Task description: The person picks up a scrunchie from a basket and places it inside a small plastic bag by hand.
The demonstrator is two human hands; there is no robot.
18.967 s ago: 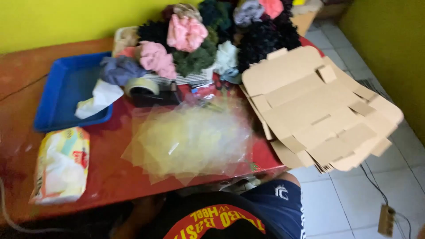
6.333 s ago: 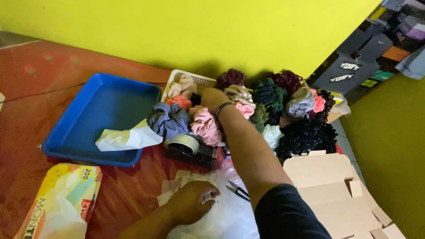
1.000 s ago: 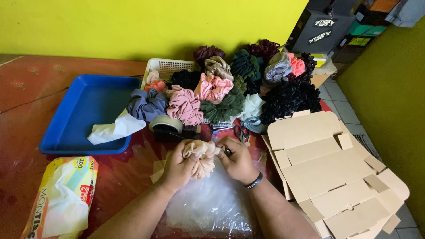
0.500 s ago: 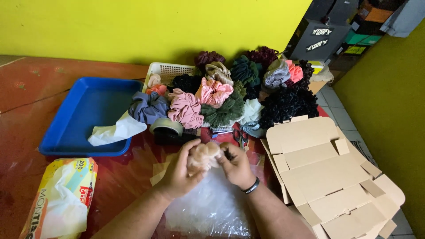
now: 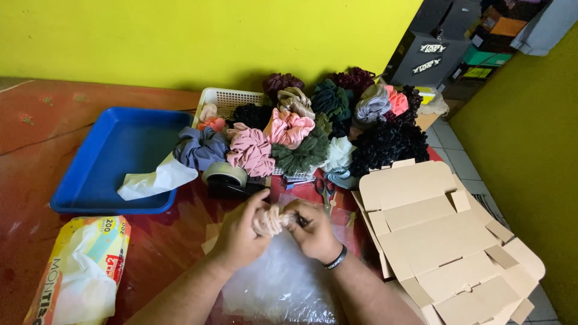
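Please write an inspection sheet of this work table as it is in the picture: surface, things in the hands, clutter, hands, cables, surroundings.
Surface: red table, glossy, worn.
Things in hand: beige scrunchie, bunched between both hands above clear plastic bags.
Clutter: scrunchie pile over a white basket; blue tray with a tissue; tape roll; tissue pack; flat cardboard boxes.
Hands: left hand and right hand both grip the scrunchie.
Cables: nothing seen.
Surroundings: yellow wall; dark boxes on the floor.
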